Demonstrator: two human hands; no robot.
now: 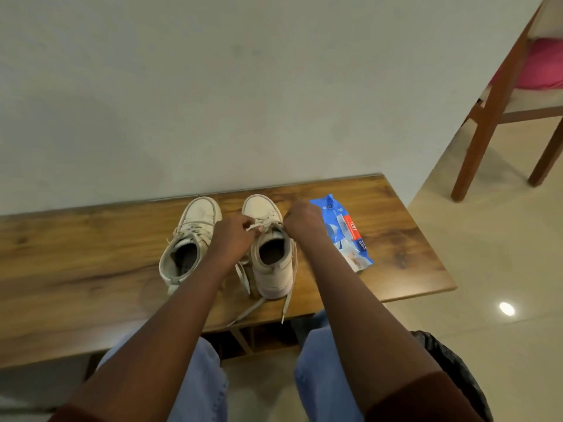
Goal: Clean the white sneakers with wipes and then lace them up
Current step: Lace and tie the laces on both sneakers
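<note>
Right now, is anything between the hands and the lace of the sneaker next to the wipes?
Nothing visible. The left hand and right hand both already pinch the lace at the tongue of the sneaker. The wipes lie to its right and the other sneaker to its left, neither in the way.

A wooden table (76,254) abuts the grey wall (213,86); beyond its right end stands a wooden chair (487,117) (pink cushion (542,65) on its seat).
</note>
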